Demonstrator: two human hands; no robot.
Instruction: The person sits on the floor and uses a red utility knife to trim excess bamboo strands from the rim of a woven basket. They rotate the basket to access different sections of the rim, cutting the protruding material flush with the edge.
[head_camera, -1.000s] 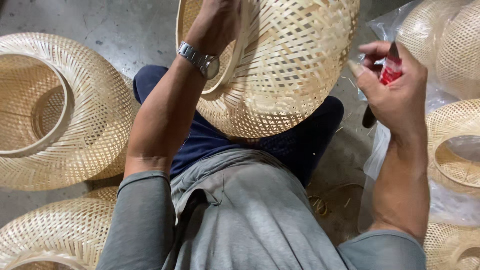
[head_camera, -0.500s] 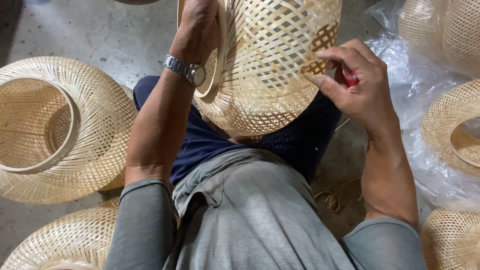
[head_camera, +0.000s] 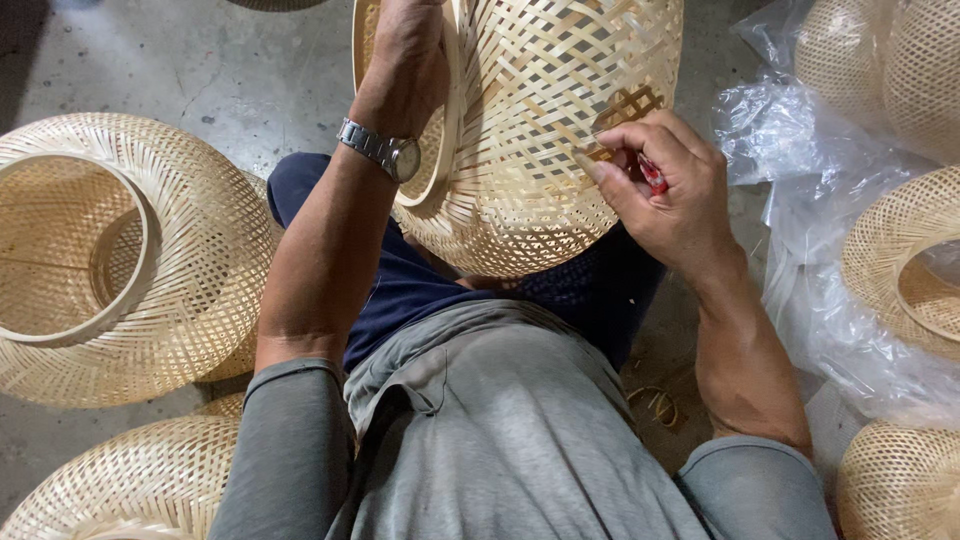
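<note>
The fingers (head_camera: 612, 150) of the right hand (head_camera: 665, 195) are closed together at their tips against the outer weave of the woven bamboo shade (head_camera: 560, 130), pinching at a loose strip end; a small red-handled tool (head_camera: 652, 175) is tucked in the same hand, between fingers and palm. Whether the tips actually have the strip clamped cannot be told. The contact point lies at about 3 o'clock on the shade's visible body, so the shade sits at 9 to 10 o'clock from the right fingertips, touching them.

The shade rests on the person's lap, over the dark trousers (head_camera: 420, 290), tipped so that its open rim (head_camera: 450, 120) faces 9 o'clock. Its axis therefore runs roughly from 9 to 3 o'clock across the view.

The left hand (head_camera: 410, 60) is wrapped over that rim at about 10 o'clock on the shade, fingers reaching inside and out of sight, so their closure cannot be read exactly; the hand bears on the rim and steadies it. A metal wristwatch (head_camera: 380, 150) sits on this wrist. The left forearm runs from 7 o'clock up to 12 o'clock; the right forearm enters from 5 o'clock, wrist bent inward.

The right hand is the one at the worked spot. Other shades (head_camera: 110, 260) lie on the concrete floor (head_camera: 200, 60) at 9 o'clock, and more at 3 o'clock on clear plastic sheeting (head_camera: 800, 250).
</note>
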